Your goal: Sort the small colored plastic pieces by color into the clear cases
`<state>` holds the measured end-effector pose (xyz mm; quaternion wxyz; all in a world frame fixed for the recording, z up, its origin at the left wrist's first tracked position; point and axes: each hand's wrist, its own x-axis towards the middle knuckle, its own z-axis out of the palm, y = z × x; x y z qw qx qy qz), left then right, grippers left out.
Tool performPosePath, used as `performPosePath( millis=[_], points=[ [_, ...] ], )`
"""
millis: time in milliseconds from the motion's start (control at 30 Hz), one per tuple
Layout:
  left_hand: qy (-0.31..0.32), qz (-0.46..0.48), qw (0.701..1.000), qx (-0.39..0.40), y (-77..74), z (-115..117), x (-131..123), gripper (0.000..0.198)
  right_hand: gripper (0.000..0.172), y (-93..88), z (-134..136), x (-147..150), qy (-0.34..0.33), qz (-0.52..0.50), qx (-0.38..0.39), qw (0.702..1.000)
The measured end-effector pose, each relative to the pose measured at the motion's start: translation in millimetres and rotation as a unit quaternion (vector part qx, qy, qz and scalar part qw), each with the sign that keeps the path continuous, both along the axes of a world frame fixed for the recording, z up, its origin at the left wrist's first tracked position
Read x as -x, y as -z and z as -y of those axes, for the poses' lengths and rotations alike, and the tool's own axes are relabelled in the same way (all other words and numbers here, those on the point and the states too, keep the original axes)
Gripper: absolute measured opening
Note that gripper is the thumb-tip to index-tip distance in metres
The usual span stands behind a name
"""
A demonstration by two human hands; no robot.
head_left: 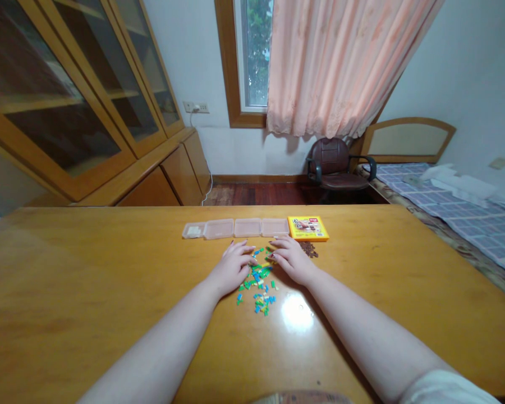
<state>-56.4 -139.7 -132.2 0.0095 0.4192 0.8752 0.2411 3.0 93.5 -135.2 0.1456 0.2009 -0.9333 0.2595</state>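
Observation:
Small green, blue, yellow and white toy bricks [258, 276] lie loosely scattered on the wooden table [109, 264] in front of me. My left hand [232, 266] rests at the left edge of the spread, fingers apart and reaching in over the bricks. From the other side, my right hand [292, 259] lies palm down with its fingers spread, the tips touching or close above the bricks. Neither hand visibly grips a piece. Beside the right hand sits a small heap of brown pieces [309, 249], partly hidden by that hand.
Several clear plastic trays [219, 229] stand in a row behind the hands; the leftmost holds something pale. A yellow box [308, 228] lies at the row's right end. Beyond the table are an office chair [334, 165], a glass-door cabinet [122, 84] and a bed [458, 196].

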Motion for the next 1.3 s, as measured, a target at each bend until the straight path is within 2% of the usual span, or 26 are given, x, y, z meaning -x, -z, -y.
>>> performPosePath(
  millis=[233,500,733,800,1000,1133,1300],
  points=[
    [-0.003,0.007,1.0,-0.024,-2.2,-0.1,-0.5,0.028,0.03,-1.1,0.9,0.2,-0.013,0.004,-0.026,1.0],
    [0.006,0.006,1.0,0.01,-0.6,-0.1,-0.7,0.034,0.029,-2.3,0.7,0.3,-0.013,-0.027,0.005,1.0],
    [-0.003,0.005,1.0,0.005,1.7,0.3,-0.9,0.033,0.031,-2.3,0.8,-0.6,-0.057,-0.01,0.009,0.998],
    [-0.001,0.005,1.0,0.006,0.8,0.8,-1.3,0.031,0.032,-1.2,0.3,0.1,-0.051,-0.01,0.016,0.999],
    [0.061,0.03,0.997,0.04,-7.0,0.6,-5.7,0.041,0.036,1.2,-1.1,2.1,-0.027,-0.01,0.027,0.999],
    [0.058,0.032,0.997,0.044,-8.7,0.3,-6.2,0.041,0.034,1.6,-0.6,2.7,-0.012,-0.005,0.009,1.0],
    [0.055,0.026,0.998,0.015,-7.5,0.7,-5.4,0.03,0.032,0.0,0.4,2.0,0.023,0.005,-0.008,1.0]
  ],
)
